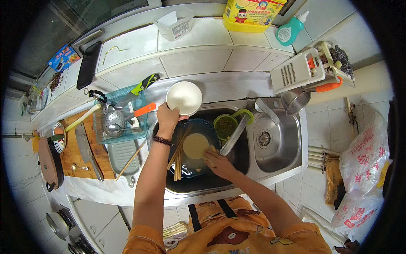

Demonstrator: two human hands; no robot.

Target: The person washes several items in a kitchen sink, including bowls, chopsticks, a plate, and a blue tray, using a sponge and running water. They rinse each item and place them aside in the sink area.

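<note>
My left hand (168, 118) grips a white bowl (184, 96) by its near rim, above the back left of the sink; a second edge shows under it, perhaps another bowl. In the left sink bowl (236, 177) sits a dark blue basin (213, 127) of water. A round beige dish (196, 146) lies in the water. Several wooden chopsticks (178, 163) lean at the basin's left side. At the dish's right edge, my right hand (219, 163) dips its fingers into the basin; a pale yellowish bit shows at the fingertips, too unclear to name.
A green strainer (225, 127) with dark scraps stands beside the faucet spout (235, 135). To the right is a small steel sink bowl (279, 149). Left are a teal rack (122, 135) of utensils, a grey ridged dish (123, 157) and a cleaver (84, 143) on a cutting board (69, 165).
</note>
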